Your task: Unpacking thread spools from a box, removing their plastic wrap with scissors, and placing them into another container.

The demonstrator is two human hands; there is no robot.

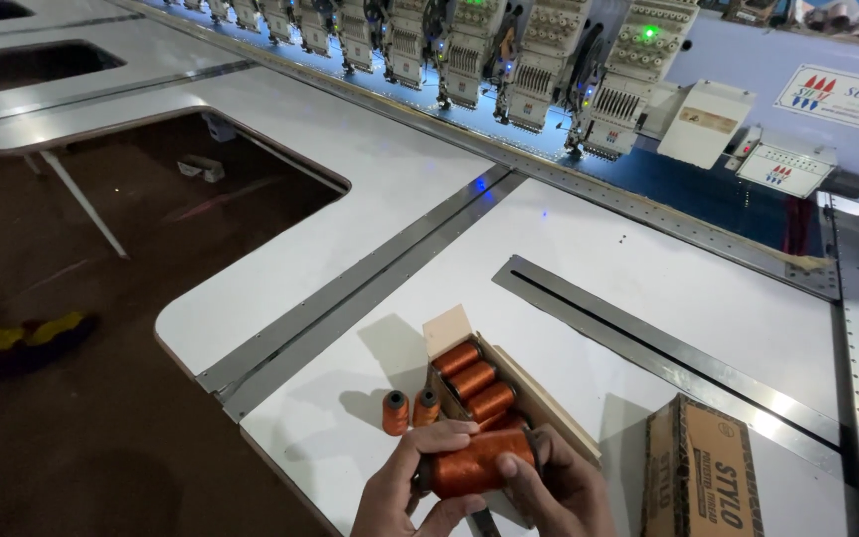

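Note:
An orange thread spool [471,462] lies sideways between both my hands, low in the view. My left hand [402,487] grips its left end and my right hand [561,489] holds its right end. Just behind them an open cardboard box [539,393] holds several more orange spools [472,379] in a row. Two small orange spools [396,412] stand upright on the white table [350,209] left of the box.
A closed brown cardboard box [700,475] sits at the right. A row of embroidery machine heads [539,55] runs along the table's far edge, with a control panel [782,164] beside them. Metal rails [648,343] cross the tabletop. Dark floor shows through cut-outs at the left.

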